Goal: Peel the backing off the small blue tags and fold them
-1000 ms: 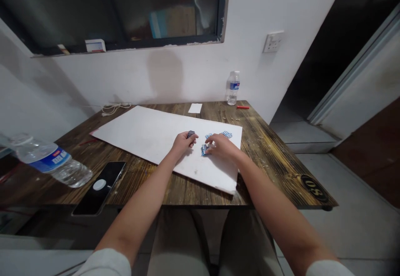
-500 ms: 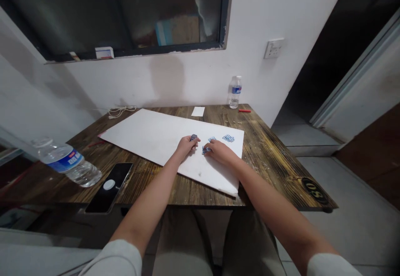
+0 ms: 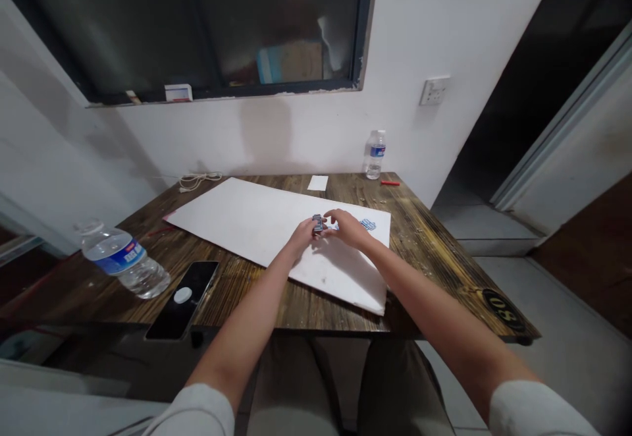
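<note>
Dark window glass (image 3: 123, 27) blurs the carton (image 3: 296, 62) behind it, and shadow swallows the doorway (image 3: 513, 93) at right. On the wooden worktop (image 3: 424, 265) lies a white board (image 3: 247, 215); above it the left hand (image 3: 301, 237) has its fingers closed round a small bluish stack (image 3: 316, 222), the lower part covered by them. Beside it, the right hand (image 3: 348, 228) has its fingers bent; whether they grip a piece cannot be told. That hand partly hides a blue-and-white pile (image 3: 368, 224) on the board. Both sleeves (image 3: 202, 409) run out of view. The large bottle (image 3: 126, 258) and the small upright bottle (image 3: 376, 156) look to hold clear liquid, its levels hard to read.
</note>
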### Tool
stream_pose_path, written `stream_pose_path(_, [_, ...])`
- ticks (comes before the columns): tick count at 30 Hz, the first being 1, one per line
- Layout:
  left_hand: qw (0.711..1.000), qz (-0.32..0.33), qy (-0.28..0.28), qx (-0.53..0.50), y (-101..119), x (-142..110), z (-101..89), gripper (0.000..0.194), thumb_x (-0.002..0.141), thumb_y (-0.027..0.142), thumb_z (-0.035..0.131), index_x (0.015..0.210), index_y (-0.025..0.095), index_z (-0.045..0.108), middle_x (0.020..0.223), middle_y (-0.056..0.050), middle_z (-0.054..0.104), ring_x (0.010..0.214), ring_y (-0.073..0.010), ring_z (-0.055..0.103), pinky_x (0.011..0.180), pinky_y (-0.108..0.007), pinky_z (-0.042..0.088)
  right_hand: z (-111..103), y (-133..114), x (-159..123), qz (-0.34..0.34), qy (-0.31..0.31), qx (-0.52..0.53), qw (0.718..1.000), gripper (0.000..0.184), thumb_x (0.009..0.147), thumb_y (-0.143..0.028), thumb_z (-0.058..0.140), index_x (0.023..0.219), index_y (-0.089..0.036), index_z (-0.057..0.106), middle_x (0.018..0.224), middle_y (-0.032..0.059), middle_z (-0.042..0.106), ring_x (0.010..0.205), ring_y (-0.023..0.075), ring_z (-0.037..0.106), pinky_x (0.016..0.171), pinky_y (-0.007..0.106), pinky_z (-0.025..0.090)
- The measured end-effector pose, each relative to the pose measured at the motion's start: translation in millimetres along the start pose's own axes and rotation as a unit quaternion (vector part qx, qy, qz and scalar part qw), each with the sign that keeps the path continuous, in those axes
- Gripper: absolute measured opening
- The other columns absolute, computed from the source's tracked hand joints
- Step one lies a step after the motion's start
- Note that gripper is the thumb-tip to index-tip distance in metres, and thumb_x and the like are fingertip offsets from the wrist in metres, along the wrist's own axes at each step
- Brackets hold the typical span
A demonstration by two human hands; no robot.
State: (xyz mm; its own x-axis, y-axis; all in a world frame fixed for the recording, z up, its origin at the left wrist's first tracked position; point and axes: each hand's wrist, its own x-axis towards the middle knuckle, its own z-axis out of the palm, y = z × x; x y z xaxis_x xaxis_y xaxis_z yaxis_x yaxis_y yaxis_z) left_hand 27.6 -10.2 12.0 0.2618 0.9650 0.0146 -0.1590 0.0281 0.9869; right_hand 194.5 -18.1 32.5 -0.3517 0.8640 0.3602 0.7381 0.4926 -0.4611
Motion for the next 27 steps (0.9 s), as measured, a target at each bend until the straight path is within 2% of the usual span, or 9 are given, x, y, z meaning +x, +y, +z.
stream_pose_path(2, [0.998, -0.007, -0.054, -0.013, 2.9, -4.6, 6.2, 0.030, 0.080, 0.036, 0.059, 0.096, 0.011, 0.066, 0.081, -0.006, 0.066, 0.068, -0.0113, 0.061, 0.057, -0.020, 0.043, 0.3, 1.2, -7.7, 0.024, 0.047, 0.077, 0.996, 0.036, 0.077, -0.034, 0.069, 0.108, -0.018, 0.058, 0.091, 0.0034, 0.062, 0.076, 0.0158, 0.055, 0.069, 0.027, 0.041])
stream_pose_path(5, [0.991, -0.031, -0.128, -0.003, 7.3, -12.9, 14.1, 0.026, 0.077, 0.035, 0.065, 0.087, 0.011, 0.067, 0.080, -0.007, 0.067, 0.074, -0.0139, 0.062, 0.067, -0.024, 0.047, 1.5, 2.9, -20.1, 0.035, 0.070, 0.140, 0.987, 0.029, 0.072, -0.032, 0.069, 0.095, -0.019, 0.057, 0.079, -0.0011, 0.061, 0.065, 0.0133, 0.051, 0.061, 0.025, 0.038])
stream_pose_path(8, [0.984, -0.038, -0.174, 0.019, 11.3, -18.9, 17.9, 0.024, 0.071, 0.028, 0.072, 0.089, 0.012, 0.069, 0.089, -0.010, 0.069, 0.079, -0.0145, 0.063, 0.075, -0.026, 0.048, 1.2, 6.0, -32.3, 0.031, 0.085, 0.159, 0.983, 0.021, 0.070, -0.030, 0.067, 0.083, -0.019, 0.056, 0.069, -0.0029, 0.058, 0.061, 0.0127, 0.049, 0.059, 0.024, 0.036])
stream_pose_path(12, [0.976, -0.034, -0.215, 0.025, 10.8, -18.9, 17.6, 0.030, 0.070, 0.027, 0.076, 0.095, 0.012, 0.070, 0.096, -0.012, 0.070, 0.086, -0.0167, 0.066, 0.080, -0.028, 0.049, 0.4, 11.0, -45.0, 0.057, 0.129, 0.197, 0.970, 0.020, 0.072, -0.036, 0.065, 0.078, -0.019, 0.057, 0.065, -0.0027, 0.057, 0.059, 0.0128, 0.049, 0.057, 0.025, 0.036])
stream_pose_path(14, [0.976, -0.043, -0.212, 0.032, 7.4, -16.7, 16.9, 0.032, 0.069, 0.028, 0.077, 0.096, 0.011, 0.069, 0.096, -0.014, 0.070, 0.087, -0.0185, 0.067, 0.079, -0.029, 0.050, 0.9, 13.1, -47.8, 0.072, 0.140, 0.214, 0.964, 0.021, 0.072, -0.038, 0.066, 0.077, -0.019, 0.058, 0.063, -0.0025, 0.057, 0.058, 0.0128, 0.049, 0.056, 0.025, 0.036])
stream_pose_path(17, [0.981, -0.067, -0.179, 0.040, 2.8, -14.4, 16.8, 0.033, 0.071, 0.031, 0.077, 0.095, 0.010, 0.069, 0.094, -0.014, 0.070, 0.082, -0.0196, 0.069, 0.074, -0.030, 0.052, 1.4, 14.5, -48.3, 0.067, 0.132, 0.223, 0.963, 0.023, 0.072, -0.039, 0.067, 0.079, -0.019, 0.058, 0.065, -0.0016, 0.059, 0.058, 0.0130, 0.050, 0.056, 0.025, 0.037])
stream_pose_path(22, [0.986, -0.051, -0.127, 0.099, 7.3, -16.8, 20.0, 0.032, 0.068, 0.032, 0.079, 0.090, 0.010, 0.070, 0.085, -0.012, 0.071, 0.071, -0.0170, 0.068, 0.069, -0.030, 0.053, 0.5, 11.4, -48.3, 0.039, 0.118, 0.237, 0.964, 0.025, 0.072, -0.040, 0.067, 0.082, -0.019, 0.057, 0.069, -0.0009, 0.060, 0.059, 0.0131, 0.051, 0.055, 0.025, 0.038])
stream_pose_path(27, [0.982, -0.046, -0.111, 0.142, 10.7, -16.8, 21.0, 0.027, 0.063, 0.029, 0.082, 0.079, 0.010, 0.071, 0.069, -0.009, 0.069, 0.061, -0.0155, 0.065, 0.060, -0.028, 0.052, 5.1, 12.1, -48.4, 0.084, 0.115, 0.283, 0.949, 0.024, 0.070, -0.040, 0.069, 0.071, -0.020, 0.057, 0.062, -0.0025, 0.057, 0.058, 0.0129, 0.050, 0.055, 0.025, 0.038])
